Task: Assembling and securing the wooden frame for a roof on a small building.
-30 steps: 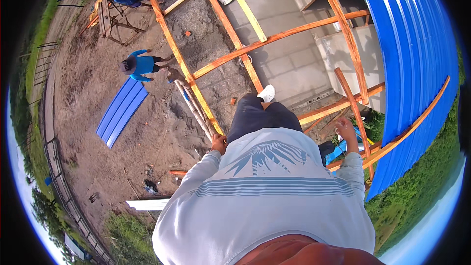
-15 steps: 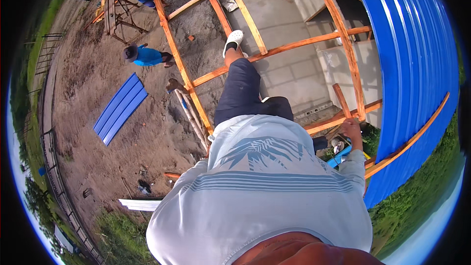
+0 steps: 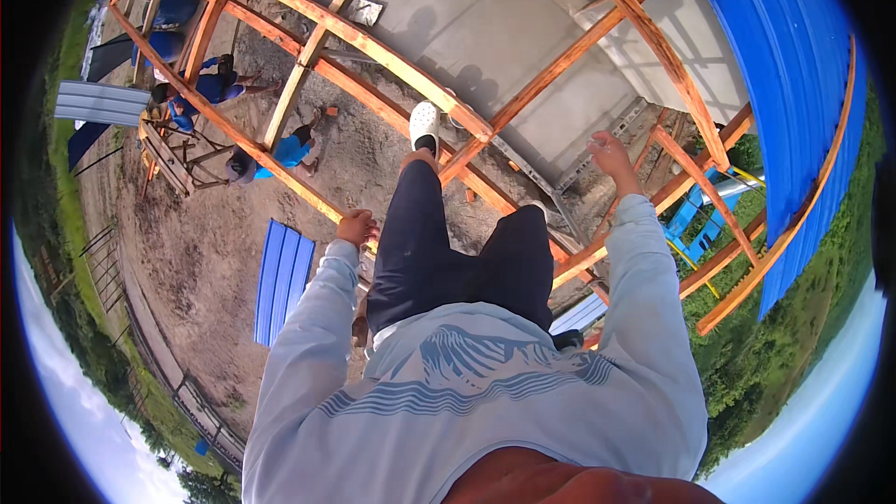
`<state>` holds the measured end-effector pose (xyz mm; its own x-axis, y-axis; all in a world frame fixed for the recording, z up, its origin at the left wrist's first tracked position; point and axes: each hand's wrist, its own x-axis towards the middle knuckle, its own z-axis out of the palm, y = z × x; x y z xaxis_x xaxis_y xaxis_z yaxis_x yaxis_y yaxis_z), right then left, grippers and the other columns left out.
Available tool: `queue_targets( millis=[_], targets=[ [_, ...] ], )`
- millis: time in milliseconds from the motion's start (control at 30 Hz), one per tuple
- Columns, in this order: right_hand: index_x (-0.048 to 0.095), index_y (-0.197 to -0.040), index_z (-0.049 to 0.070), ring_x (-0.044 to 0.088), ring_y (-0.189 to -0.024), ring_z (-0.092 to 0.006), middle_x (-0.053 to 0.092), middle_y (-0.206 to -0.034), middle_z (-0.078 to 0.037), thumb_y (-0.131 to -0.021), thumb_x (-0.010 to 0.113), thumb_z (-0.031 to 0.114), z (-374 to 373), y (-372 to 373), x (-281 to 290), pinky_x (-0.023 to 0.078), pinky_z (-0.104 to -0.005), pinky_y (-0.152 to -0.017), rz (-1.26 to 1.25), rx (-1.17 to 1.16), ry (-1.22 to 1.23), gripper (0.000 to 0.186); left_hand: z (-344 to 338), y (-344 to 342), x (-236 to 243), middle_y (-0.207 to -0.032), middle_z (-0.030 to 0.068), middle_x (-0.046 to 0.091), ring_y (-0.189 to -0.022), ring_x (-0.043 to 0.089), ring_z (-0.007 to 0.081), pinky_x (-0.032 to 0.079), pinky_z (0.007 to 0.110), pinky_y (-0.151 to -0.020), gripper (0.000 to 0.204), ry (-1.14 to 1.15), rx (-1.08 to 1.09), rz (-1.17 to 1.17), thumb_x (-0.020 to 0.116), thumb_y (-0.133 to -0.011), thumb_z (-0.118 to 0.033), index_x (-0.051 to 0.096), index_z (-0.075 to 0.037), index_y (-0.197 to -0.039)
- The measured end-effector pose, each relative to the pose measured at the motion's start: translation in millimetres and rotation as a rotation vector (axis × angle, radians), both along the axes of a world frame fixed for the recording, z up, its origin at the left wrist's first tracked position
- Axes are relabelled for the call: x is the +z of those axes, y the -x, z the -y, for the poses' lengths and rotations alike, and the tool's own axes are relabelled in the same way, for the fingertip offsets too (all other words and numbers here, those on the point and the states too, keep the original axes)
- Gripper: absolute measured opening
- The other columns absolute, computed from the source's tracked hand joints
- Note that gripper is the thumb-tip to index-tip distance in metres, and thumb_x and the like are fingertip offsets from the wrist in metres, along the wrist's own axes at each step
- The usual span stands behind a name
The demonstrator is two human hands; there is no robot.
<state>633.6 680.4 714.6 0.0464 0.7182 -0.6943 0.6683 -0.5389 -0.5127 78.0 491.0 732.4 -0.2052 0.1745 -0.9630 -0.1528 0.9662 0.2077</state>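
Note:
My left hand [image 3: 357,227] is over an orange timber beam [image 3: 233,135], fingers loosely bent and apart; whether it touches the wood is unclear. My right hand [image 3: 611,156] is raised out to the side with loosely curled, separated fingers, holding nothing visible, above the timber roof frame [image 3: 689,89]. My left foot, in a white clog [image 3: 424,126], is up at a crossing of beams, with dark ground and concrete floor [image 3: 541,75] visible below. My other foot is mostly hidden behind my knee.
Blue corrugated roofing [image 3: 793,131] curves along the right. Below at left are a co-worker in light blue [image 3: 285,159], others in dark blue [image 3: 210,89], a wooden bench [image 3: 182,159], a grey sheet [image 3: 103,103] and a blue sheet [image 3: 285,285] on the dirt.
My left foot has stepped forward, and the view has shifted over the frame. Both forearms have come up into fuller view; my right hand has left the short timber it was touching.

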Motion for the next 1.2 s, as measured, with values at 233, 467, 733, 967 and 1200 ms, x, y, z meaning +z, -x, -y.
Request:
queue_targets(
  millis=[233,467,733,967,1200],
  targets=[
    [0.030,-0.130,-0.009,0.053,-0.109,-0.0364,0.053,-0.116,-0.029,-0.071,0.067,0.052,-57.9,75.4,-156.6,0.043,-0.0383,-0.091,0.249,-0.229,-0.051,0.093,-257.2,2.2,-106.8,-0.093,0.0157,0.063,-0.090,0.060,0.0335,0.048,0.042,-0.080,0.024,-0.537,-1.213,-0.586,0.060,-0.079,-0.031,0.063,-0.011,-0.091],
    [0.018,-0.119,-0.014,0.057,-0.098,-0.0424,0.052,-0.105,-0.035,-0.066,0.074,0.046,-137.9,117.5,-239.3,0.047,-0.0417,-0.087,0.340,-0.653,-0.152,0.097,-334.8,-25.7,-231.2,-0.098,0.0105,0.062,-0.087,0.058,0.0299,0.044,0.041,-0.081,0.024,-1.209,-1.690,-0.839,0.058,-0.082,-0.033,0.062,-0.010,-0.088],
    [0.031,-0.106,-0.007,0.061,-0.087,-0.0413,0.057,-0.095,-0.028,-0.070,0.066,0.021,-144.6,122.2,-241.2,0.050,-0.0438,-0.079,0.505,-0.699,-0.356,0.057,-335.5,-30.7,-219.8,-0.068,0.0025,0.062,-0.068,0.059,0.0235,0.041,0.037,-0.069,0.013,-1.313,-1.510,-0.881,0.059,-0.079,-0.024,0.061,-0.013,-0.072],
    [0.028,-0.117,0.000,0.056,-0.093,-0.0432,0.048,-0.107,-0.029,-0.075,0.061,0.019,-144.9,133.2,-237.8,0.047,-0.0474,-0.080,0.391,-0.792,-0.285,0.057,-339.8,-18.1,-250.8,-0.067,0.0085,0.062,-0.069,0.059,0.0285,0.042,0.041,-0.070,0.013,-1.545,-1.405,-0.883,0.060,-0.076,-0.021,0.061,-0.010,-0.070],
    [0.022,-0.115,0.001,0.055,-0.089,-0.0456,0.042,-0.107,-0.033,-0.073,0.062,0.012,-145.2,128.8,-246.2,0.049,-0.0440,-0.078,0.219,-0.808,-0.353,0.059,-346.7,-6.0,-273.5,-0.064,0.0041,0.061,-0.069,0.060,0.0246,0.041,0.041,-0.070,0.014,-1.362,-1.543,-0.948,0.061,-0.076,-0.025,0.062,-0.013,-0.070]
  ],
)
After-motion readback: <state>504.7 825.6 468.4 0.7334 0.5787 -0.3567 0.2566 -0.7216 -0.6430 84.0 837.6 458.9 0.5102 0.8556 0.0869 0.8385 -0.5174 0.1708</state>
